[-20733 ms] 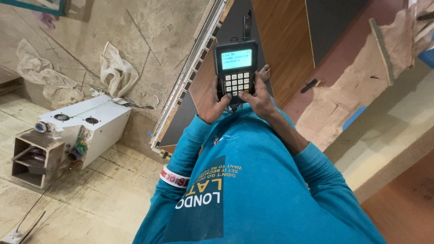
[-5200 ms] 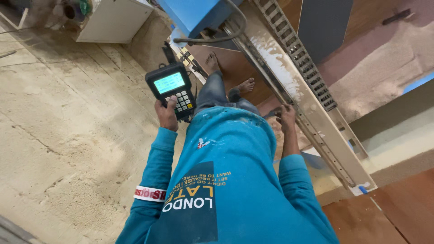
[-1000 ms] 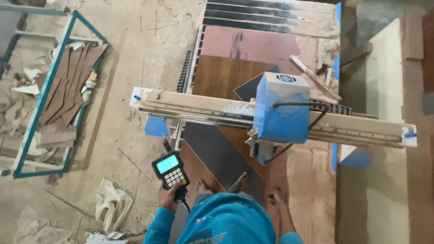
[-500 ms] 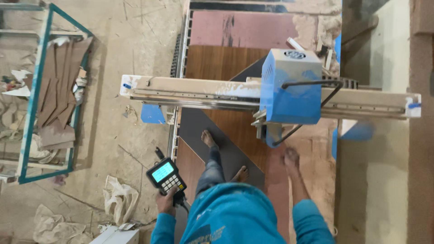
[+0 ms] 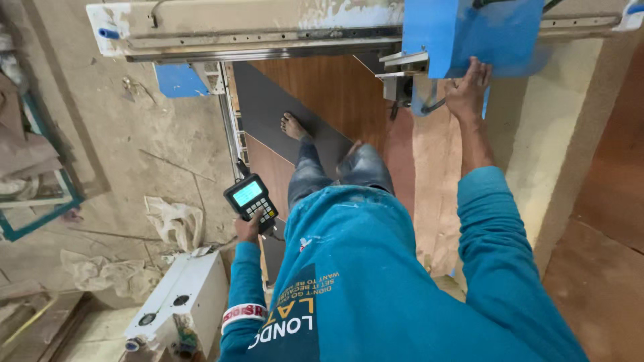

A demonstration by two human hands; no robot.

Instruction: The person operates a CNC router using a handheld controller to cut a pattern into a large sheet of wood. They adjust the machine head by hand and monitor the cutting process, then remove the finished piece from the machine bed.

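Blue machine head (image 5: 473,33), upper right of frame, sits on a pale beam (image 5: 268,30); the right hand (image 5: 469,87) presses open-palmed against its lower edge, closed on nothing. It looks heavy and rigid, best pushed at its flat face. Left hand (image 5: 249,228), centre left, has its grip wrapped around a black handheld controller (image 5: 251,198), light, hard and corded, held by its lower body.

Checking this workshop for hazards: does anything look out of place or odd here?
Yes. The person stands with a bare foot on the dark sheet lying under the gantry beam, right hand on the blue machine head. Crumpled cloths lie on the dusty floor.
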